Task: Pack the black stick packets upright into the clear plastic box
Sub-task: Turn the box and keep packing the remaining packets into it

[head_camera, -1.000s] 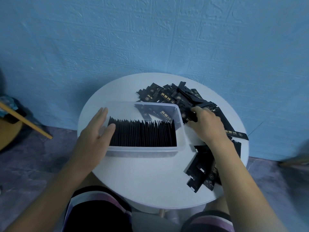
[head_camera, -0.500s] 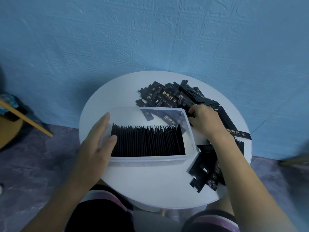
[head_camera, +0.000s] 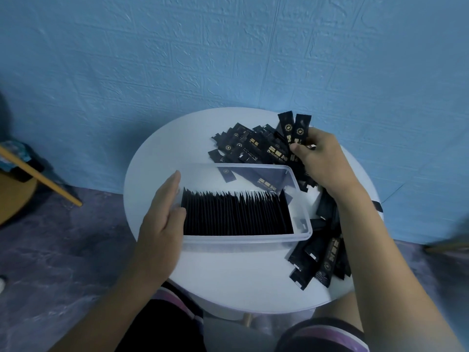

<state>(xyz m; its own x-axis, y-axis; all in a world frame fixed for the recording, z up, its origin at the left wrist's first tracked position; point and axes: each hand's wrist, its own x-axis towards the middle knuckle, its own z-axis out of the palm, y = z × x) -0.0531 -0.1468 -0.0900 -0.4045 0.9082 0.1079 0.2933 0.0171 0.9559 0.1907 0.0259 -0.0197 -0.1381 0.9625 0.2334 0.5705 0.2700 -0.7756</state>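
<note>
A clear plastic box point(head_camera: 253, 240) sits on the round white table point(head_camera: 236, 283). Several black stick packets point(head_camera: 236, 214) stand upright in a tight row inside it, with a gap at the right end. My left hand point(head_camera: 162, 219) rests flat against the box's left end, thumb touching the row. My right hand point(head_camera: 321, 158) grips two black packets point(head_camera: 294, 130) with gold print, lifted above the loose pile point(head_camera: 251, 146) behind the box. More loose packets point(head_camera: 319, 260) lie to the right of the box, under my right forearm.
A blue textured wall rises just behind the table. A wooden stick point(head_camera: 40, 174) and a round wooden surface point(head_camera: 12, 196) stand at the left over a dark floor. My knees in striped shorts point(head_camera: 177, 323) are under the table's near edge.
My right hand took two packets from the pile and lifted them up and back. The left hand has stayed at the box's left end.
</note>
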